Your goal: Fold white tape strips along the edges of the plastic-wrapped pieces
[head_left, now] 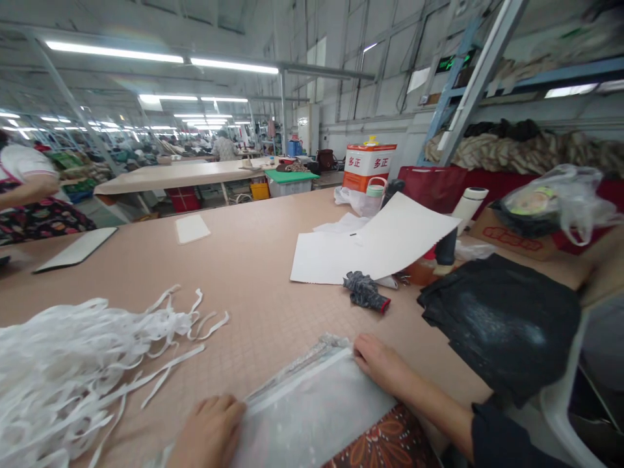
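Note:
A translucent greyish-white sheet (pixel 312 403) lies at the table's near edge, with a white band and a crinkled, clear-looking border along its far side; I cannot tell whether it is cloth or plastic. At its left edge, my left hand (pixel 209 429) has its fingers bent over the sheet, slightly blurred. My right hand (pixel 380 364) is closed on the far right corner, fingertips curled at the band. Brown patterned fabric (pixel 385 439) with orange flowers shows below the sheet, close to my body. Left of my hands spreads a tangled heap of white strips (pixel 63 364).
Beyond my right hand lie a grey knitted glove (pixel 364 290), bent white card (pixel 375 240) and black material (pixel 507 318). A white flask (pixel 472 207), an orange-white tin (pixel 369 168) and a bagged box (pixel 517 227) stand at the right. A person (pixel 34 188) is at far left.

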`<state>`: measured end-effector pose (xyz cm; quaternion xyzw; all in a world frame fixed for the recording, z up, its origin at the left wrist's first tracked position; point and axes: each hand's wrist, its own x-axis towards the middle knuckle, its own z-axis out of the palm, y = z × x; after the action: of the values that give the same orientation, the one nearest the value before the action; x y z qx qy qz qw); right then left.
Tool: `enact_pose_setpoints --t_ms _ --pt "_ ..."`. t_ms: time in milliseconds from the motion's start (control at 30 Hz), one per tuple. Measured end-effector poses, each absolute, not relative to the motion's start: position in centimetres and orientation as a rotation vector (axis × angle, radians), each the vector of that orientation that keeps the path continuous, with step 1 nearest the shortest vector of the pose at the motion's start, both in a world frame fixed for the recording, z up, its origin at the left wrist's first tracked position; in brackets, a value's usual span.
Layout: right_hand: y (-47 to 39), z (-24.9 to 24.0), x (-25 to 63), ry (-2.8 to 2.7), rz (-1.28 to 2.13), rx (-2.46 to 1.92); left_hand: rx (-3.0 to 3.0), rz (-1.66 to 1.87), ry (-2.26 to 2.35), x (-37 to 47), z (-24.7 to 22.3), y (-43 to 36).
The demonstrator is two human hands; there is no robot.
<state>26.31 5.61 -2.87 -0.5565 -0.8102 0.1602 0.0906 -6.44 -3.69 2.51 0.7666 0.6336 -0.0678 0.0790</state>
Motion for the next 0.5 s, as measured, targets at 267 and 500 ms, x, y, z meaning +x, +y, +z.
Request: enact_pose_setpoints --t_ms 267,500 --pt "5.1 -1.6 26.5 -2.189 0.629 -1.625 2.444 0.178 1.571 5.6 1.6 2.6" --pt "7.6 -3.8 25.8 -1.704 1.132 -1.321 2.378 0.445 1.666 9.6 -1.3 4.6"
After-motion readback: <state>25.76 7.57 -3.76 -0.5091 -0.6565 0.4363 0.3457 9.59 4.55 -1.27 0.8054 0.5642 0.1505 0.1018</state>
